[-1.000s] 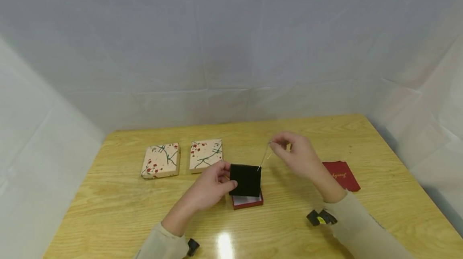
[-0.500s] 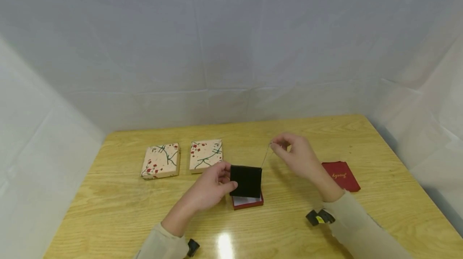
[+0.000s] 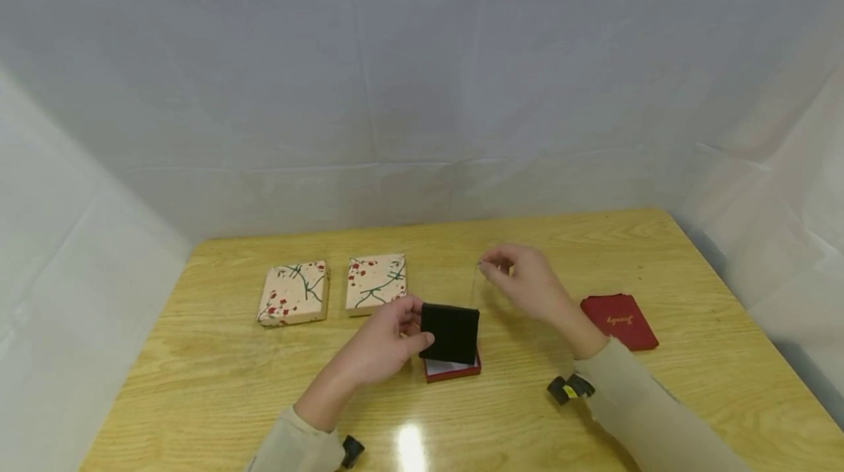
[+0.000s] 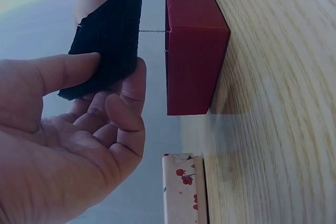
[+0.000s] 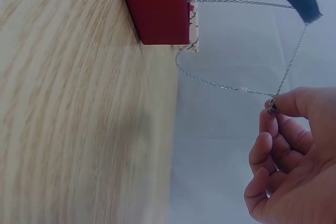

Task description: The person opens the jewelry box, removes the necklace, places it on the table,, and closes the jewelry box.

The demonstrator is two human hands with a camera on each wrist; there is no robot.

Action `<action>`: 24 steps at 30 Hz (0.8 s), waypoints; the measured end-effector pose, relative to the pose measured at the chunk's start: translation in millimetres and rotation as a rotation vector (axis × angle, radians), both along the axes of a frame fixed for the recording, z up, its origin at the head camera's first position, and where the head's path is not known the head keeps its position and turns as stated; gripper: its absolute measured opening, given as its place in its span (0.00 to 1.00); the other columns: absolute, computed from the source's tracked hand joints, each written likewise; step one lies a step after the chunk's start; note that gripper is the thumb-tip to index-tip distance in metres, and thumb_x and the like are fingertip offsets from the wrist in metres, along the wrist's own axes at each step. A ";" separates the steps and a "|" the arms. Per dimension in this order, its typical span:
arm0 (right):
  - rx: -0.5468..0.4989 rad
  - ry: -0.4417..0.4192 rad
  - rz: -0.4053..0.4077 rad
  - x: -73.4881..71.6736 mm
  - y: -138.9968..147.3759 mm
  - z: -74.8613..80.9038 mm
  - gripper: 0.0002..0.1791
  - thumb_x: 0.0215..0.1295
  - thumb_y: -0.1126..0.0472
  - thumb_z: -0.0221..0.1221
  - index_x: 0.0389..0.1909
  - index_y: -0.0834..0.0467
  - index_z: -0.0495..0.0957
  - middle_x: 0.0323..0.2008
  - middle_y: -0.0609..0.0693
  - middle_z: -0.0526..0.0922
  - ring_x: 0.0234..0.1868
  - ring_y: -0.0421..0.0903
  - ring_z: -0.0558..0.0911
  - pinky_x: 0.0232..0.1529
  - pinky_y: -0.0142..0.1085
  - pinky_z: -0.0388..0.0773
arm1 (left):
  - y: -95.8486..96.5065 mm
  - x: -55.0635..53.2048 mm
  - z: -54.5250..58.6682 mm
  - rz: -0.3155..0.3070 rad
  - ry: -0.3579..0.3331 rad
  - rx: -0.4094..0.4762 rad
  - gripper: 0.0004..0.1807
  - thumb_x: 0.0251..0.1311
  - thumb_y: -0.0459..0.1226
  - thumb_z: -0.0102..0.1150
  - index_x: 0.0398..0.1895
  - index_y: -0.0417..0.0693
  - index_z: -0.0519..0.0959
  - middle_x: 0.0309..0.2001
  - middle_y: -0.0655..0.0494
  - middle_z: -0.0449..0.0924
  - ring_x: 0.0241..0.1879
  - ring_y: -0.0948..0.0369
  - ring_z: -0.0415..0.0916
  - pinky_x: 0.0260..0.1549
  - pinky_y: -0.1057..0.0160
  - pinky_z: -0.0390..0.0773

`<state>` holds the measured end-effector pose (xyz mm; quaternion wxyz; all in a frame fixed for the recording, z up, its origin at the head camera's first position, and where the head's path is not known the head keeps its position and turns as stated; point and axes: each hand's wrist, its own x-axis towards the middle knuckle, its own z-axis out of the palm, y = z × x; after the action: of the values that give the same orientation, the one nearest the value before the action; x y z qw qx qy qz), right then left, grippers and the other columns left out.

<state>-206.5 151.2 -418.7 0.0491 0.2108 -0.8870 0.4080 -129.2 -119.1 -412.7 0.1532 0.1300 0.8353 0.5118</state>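
Note:
My left hand [image 3: 382,344] pinches a black velvety jewelry box insert [image 3: 450,333] between thumb and fingers, tilted above an open red box [image 4: 195,72]. In the head view the insert covers most of that box. A thin silver chain necklace [image 5: 241,2] runs from the insert to the box in both wrist views. Higher and to the right, my right hand [image 3: 524,281] pinches a gathered bit of the chain between thumb and index finger. One strand stretches from there to the insert's edge; another sags toward the box.
Two cream boxes with a red blossom print, a left one [image 3: 293,294] and a right one [image 3: 376,283], sit left of the hands. Dark red pouches or cards [image 3: 620,322] marked "Jewelry" lie by my right forearm. White sheeting [image 3: 422,91] hangs behind the wooden table [image 3: 198,384].
My right hand has shifted slightly left, toward the insert, with the chain in its fingers. The insert has tipped and dropped a little in my left hand.

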 end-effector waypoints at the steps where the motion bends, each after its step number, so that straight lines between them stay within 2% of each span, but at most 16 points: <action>1: 0.003 -0.004 0.006 -1.1 -1.0 -0.5 0.08 0.78 0.59 0.62 0.46 0.57 0.87 0.37 0.45 0.87 0.38 0.45 0.79 0.39 0.42 0.78 | 0.1 0.0 0.1 -0.003 0.001 0.003 0.17 0.70 0.33 0.65 0.59 0.38 0.78 0.48 0.51 0.81 0.48 0.55 0.77 0.52 0.50 0.80; 8: 0.034 -0.022 0.027 -7.7 -6.2 -2.3 0.09 0.79 0.57 0.61 0.48 0.56 0.87 0.40 0.45 0.86 0.40 0.45 0.79 0.41 0.42 0.79 | 0.2 -1.4 -2.0 -0.026 0.012 0.003 0.14 0.71 0.32 0.64 0.57 0.40 0.79 0.46 0.53 0.82 0.45 0.56 0.77 0.48 0.54 0.79; 13: 0.047 -0.021 0.034 -9.5 -8.4 -0.6 0.08 0.79 0.57 0.61 0.47 0.55 0.87 0.39 0.45 0.86 0.40 0.45 0.79 0.41 0.42 0.79 | 0.2 -1.0 -1.6 -0.026 0.009 -0.007 0.15 0.72 0.33 0.64 0.59 0.40 0.79 0.47 0.53 0.82 0.47 0.56 0.77 0.49 0.53 0.79; 19: 0.041 -0.031 0.035 -8.7 -6.1 6.1 0.08 0.79 0.57 0.61 0.48 0.55 0.87 0.40 0.45 0.86 0.41 0.45 0.80 0.42 0.42 0.79 | -0.1 0.5 -0.5 0.024 -0.017 -0.002 0.22 0.71 0.35 0.66 0.64 0.36 0.76 0.52 0.49 0.80 0.50 0.55 0.77 0.54 0.49 0.81; 24: 0.022 -0.048 0.041 -5.8 -3.6 16.2 0.08 0.79 0.57 0.61 0.47 0.55 0.86 0.39 0.45 0.86 0.42 0.45 0.80 0.43 0.43 0.79 | -0.3 0.6 -1.6 0.076 -0.038 0.018 0.22 0.70 0.35 0.67 0.62 0.37 0.75 0.52 0.48 0.79 0.50 0.54 0.78 0.50 0.51 0.83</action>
<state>-212.2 147.6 -402.5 0.0171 0.2195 -0.8879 0.4039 -128.6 -119.4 -414.3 0.1482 0.0896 0.8318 0.5274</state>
